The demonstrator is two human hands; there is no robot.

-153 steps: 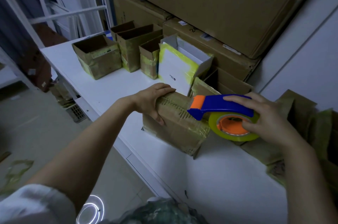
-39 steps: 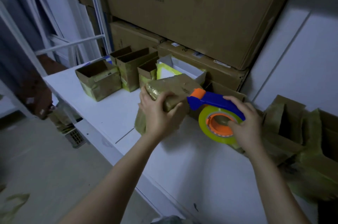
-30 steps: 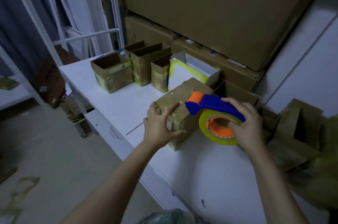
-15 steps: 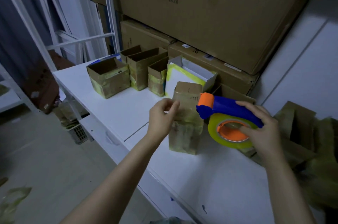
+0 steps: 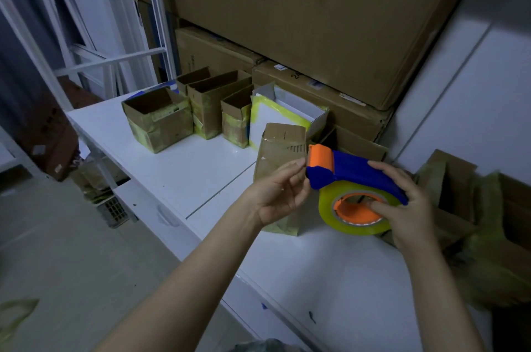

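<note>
White surface [image 5: 184,167] holds an upright taped brown cardboard box [image 5: 283,139]; right hand [image 5: 408,208] clamps blue-and-orange plastic tape dispenser [image 5: 353,170], left hand [image 5: 275,193] loose-fingered, fingertips at its orange head.

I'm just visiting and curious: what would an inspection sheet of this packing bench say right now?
Surface: white bench, a few dark specks near its front edge.
Job's things: small taped box standing on end; blue-and-orange tape dispenser with a yellow roll.
Clutter: open boxes in a row behind; flattened cardboard at the right.
Hands: right hand grips the tape dispenser, fingers in the core; left hand at its orange head, pinch unclear.
Cables: nothing seen.
Surroundings: large cartons stacked behind; white rack frame; scrap on the floor.
</note>
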